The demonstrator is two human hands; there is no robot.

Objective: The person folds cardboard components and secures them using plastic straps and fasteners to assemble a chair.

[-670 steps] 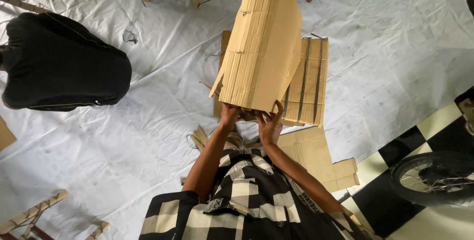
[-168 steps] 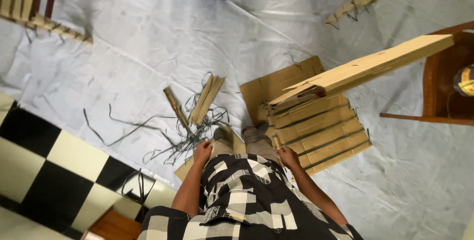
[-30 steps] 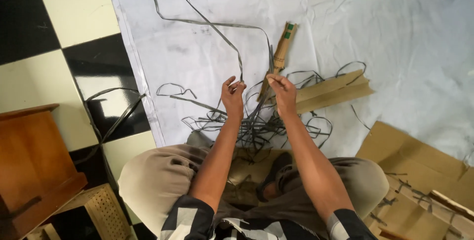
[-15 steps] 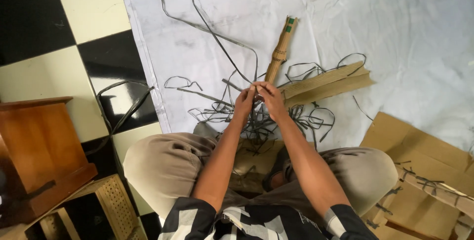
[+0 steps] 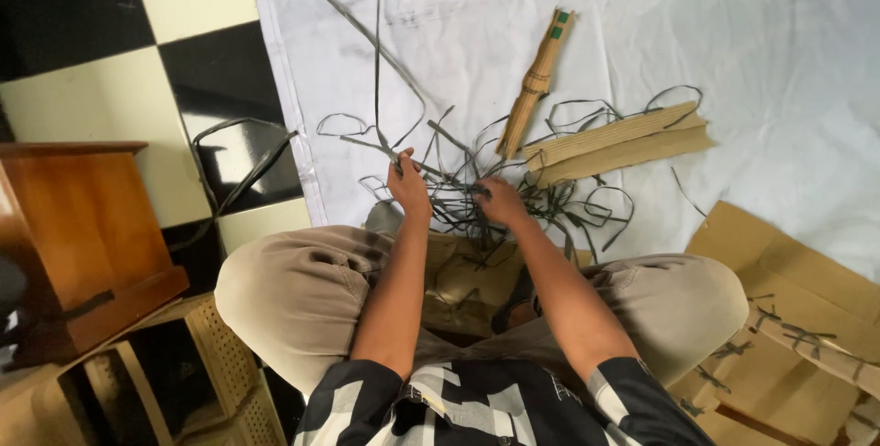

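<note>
I sit cross-legged on a white sheet [image 5: 752,61]. A tangle of grey plastic straps [image 5: 513,180] lies in front of my knees. My left hand [image 5: 408,185] pinches one strap at the left side of the tangle. My right hand [image 5: 500,200] grips a strap near the middle of it. Just beyond the tangle lie a folded strip of corrugated cardboard [image 5: 619,143] and a narrow rolled cardboard piece [image 5: 536,79] with green marks at its far end.
A black-and-cream checkered floor [image 5: 137,52] borders the sheet on the left. A brown wooden cabinet [image 5: 73,226] and a woven box [image 5: 174,373] stand at the lower left. Flat cardboard sheets bound with straps [image 5: 788,336] lie at the lower right.
My hands were close together over the tangle half a second ago; now they have drawn apart, the left moving left with a strap. The view has shifted slightly.
</note>
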